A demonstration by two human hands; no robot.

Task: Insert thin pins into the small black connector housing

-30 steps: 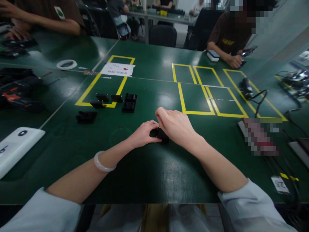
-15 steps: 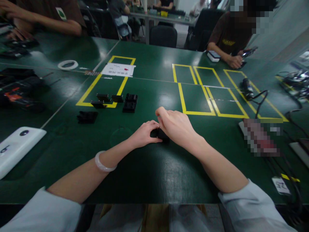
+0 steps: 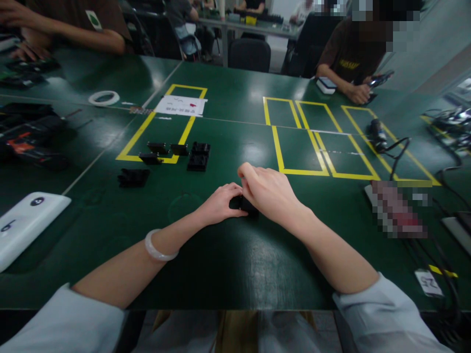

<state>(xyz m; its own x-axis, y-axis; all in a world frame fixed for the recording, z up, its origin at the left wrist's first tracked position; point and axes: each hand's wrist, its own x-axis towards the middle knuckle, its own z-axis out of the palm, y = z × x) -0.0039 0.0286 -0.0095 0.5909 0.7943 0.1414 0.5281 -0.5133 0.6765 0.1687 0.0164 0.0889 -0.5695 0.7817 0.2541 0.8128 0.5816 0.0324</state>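
Observation:
Both my hands meet at the middle of the green table (image 3: 228, 264) over a small black plastic part (image 3: 243, 204). My left hand (image 3: 221, 202), with a pale bangle on its wrist, curls its fingers round the part's left side. From the right, my right hand (image 3: 268, 191) covers the part with its fingers bent down onto it. Most of the part is hidden under the two hands. Several more black parts (image 3: 197, 156) lie to the upper left, near a yellow-taped rectangle (image 3: 162, 122).
A white device (image 3: 25, 223) lies at the left edge. White tape roll (image 3: 103, 98) and a paper sheet (image 3: 180, 105) sit farther back. Yellow-taped boxes (image 3: 312, 142), a black tool with cable (image 3: 377, 135) and more cables are at right. Other people sit across the table.

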